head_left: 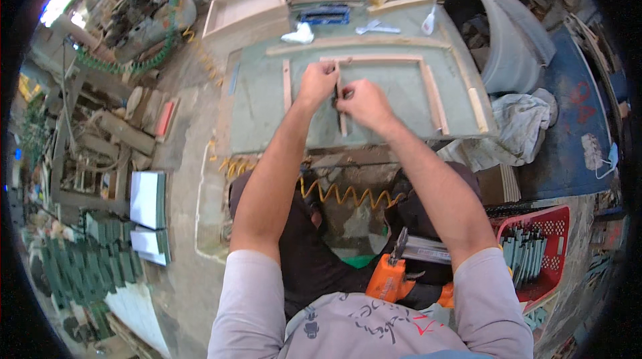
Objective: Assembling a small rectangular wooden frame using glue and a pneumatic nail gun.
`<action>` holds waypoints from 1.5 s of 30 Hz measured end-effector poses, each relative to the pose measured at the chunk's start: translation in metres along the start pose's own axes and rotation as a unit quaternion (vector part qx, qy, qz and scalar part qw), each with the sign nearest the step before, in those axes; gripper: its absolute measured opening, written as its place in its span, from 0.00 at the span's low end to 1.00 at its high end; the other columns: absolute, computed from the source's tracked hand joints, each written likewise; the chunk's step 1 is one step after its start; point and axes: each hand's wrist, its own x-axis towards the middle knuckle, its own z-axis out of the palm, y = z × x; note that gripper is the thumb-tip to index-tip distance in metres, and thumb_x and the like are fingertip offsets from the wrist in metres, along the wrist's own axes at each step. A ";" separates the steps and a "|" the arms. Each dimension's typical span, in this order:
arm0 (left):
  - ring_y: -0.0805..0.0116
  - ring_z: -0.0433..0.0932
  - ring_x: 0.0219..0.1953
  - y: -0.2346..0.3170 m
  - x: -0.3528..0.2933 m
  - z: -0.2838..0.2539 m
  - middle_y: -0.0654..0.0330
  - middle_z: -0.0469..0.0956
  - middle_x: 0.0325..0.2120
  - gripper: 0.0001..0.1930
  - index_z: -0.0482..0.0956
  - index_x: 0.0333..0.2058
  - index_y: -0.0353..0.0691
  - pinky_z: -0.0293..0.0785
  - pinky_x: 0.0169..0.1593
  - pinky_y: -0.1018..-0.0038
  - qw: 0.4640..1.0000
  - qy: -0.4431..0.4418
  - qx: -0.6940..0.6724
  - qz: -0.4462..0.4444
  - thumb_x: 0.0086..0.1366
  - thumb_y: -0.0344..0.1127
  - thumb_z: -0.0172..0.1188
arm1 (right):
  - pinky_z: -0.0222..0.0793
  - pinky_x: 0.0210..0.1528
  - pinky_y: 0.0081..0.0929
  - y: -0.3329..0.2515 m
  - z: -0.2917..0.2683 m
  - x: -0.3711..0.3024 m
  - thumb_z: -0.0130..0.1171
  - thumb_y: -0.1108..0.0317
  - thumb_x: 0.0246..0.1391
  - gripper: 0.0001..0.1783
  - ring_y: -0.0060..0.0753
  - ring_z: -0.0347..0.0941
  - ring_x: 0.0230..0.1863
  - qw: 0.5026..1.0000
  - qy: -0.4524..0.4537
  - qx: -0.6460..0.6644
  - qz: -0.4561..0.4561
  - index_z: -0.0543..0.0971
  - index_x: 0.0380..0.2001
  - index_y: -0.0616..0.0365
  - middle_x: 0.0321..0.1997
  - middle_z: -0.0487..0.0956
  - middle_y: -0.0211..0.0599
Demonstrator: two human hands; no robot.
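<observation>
Over the table, my left hand [317, 85] is closed on the upper end of a narrow wooden strip [343, 122], where it meets a cross strip [388, 59]. My right hand [366, 103] is closed just right of the same strip. Its fingers pinch at a small dark thing by the strip, too hidden to name. The cross strip joins a right-hand side strip [433, 95] at a corner. A short loose strip [287, 83] lies left of my left hand. An orange nail gun [390, 280] rests on my lap.
On the table [257, 115] are a long strip [361, 42], a white glue bottle [429, 21], a blue box [324, 15] and a white cloth [298, 33]. Wooden boxes [247, 11] stand behind. A grey bin [511, 45] and a red basket [558, 245] are right; a yellow coiled hose [351, 196] hangs below.
</observation>
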 end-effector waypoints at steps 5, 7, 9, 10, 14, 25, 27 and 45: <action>0.72 0.77 0.35 0.010 -0.007 -0.004 0.54 0.82 0.34 0.17 0.79 0.45 0.32 0.73 0.40 0.73 1.000 0.007 0.005 -0.011 0.57 0.28 0.56 | 0.73 0.38 0.33 -0.008 -0.002 0.000 0.63 0.64 0.40 0.17 0.40 0.80 0.31 0.999 0.007 -0.050 0.016 0.83 0.35 0.61 0.27 0.82 0.46; 0.71 0.77 0.36 0.011 -0.009 -0.007 0.53 0.82 0.35 0.17 0.79 0.46 0.32 0.73 0.41 0.72 1.000 0.002 0.008 -0.020 0.57 0.29 0.57 | 0.73 0.39 0.33 -0.013 -0.003 -0.002 0.63 0.64 0.40 0.18 0.40 0.80 0.32 0.999 -0.004 -0.048 0.018 0.83 0.36 0.61 0.28 0.82 0.46; 0.70 0.78 0.37 0.014 -0.011 -0.006 0.52 0.82 0.36 0.18 0.79 0.47 0.32 0.74 0.41 0.72 1.000 -0.004 0.012 -0.025 0.57 0.29 0.57 | 0.73 0.39 0.33 -0.011 -0.003 -0.002 0.64 0.64 0.40 0.18 0.39 0.80 0.32 0.999 -0.010 -0.048 0.022 0.83 0.37 0.62 0.28 0.82 0.46; 0.69 0.78 0.36 0.017 -0.012 -0.005 0.52 0.82 0.36 0.18 0.78 0.47 0.32 0.74 0.42 0.71 0.999 0.001 0.019 -0.036 0.57 0.30 0.58 | 0.74 0.39 0.35 -0.008 -0.002 -0.002 0.64 0.64 0.39 0.15 0.42 0.80 0.32 0.999 0.002 -0.041 0.016 0.83 0.32 0.61 0.26 0.81 0.45; 0.69 0.78 0.37 0.014 -0.012 -0.004 0.51 0.81 0.37 0.19 0.77 0.49 0.32 0.74 0.42 0.71 0.999 0.003 0.026 -0.038 0.57 0.30 0.59 | 0.74 0.40 0.37 -0.009 -0.004 -0.003 0.64 0.63 0.38 0.13 0.44 0.79 0.32 0.999 -0.001 -0.033 0.018 0.83 0.28 0.59 0.24 0.81 0.44; 0.69 0.79 0.34 0.007 -0.009 -0.004 0.51 0.82 0.37 0.19 0.78 0.48 0.32 0.75 0.39 0.72 1.000 0.012 0.017 -0.016 0.57 0.31 0.60 | 0.74 0.40 0.37 -0.009 -0.002 -0.002 0.64 0.59 0.39 0.15 0.44 0.80 0.33 0.999 0.000 -0.053 0.007 0.83 0.28 0.60 0.26 0.82 0.45; 0.69 0.79 0.30 0.000 -0.008 -0.001 0.52 0.82 0.34 0.18 0.79 0.46 0.32 0.76 0.36 0.71 0.998 0.044 0.045 -0.006 0.57 0.33 0.62 | 0.74 0.40 0.37 -0.011 -0.003 -0.005 0.65 0.58 0.40 0.17 0.43 0.80 0.33 0.998 -0.006 -0.055 -0.007 0.82 0.29 0.61 0.26 0.81 0.45; 0.67 0.77 0.35 0.043 -0.100 -0.108 0.55 0.78 0.33 0.23 0.76 0.47 0.32 0.73 0.39 0.74 0.995 -0.036 0.080 -0.042 0.53 0.38 0.64 | 0.68 0.36 0.17 -0.011 -0.037 -0.021 0.57 0.53 0.60 0.22 0.19 0.72 0.32 0.958 -0.016 0.287 -0.021 0.75 0.46 0.61 0.34 0.77 0.31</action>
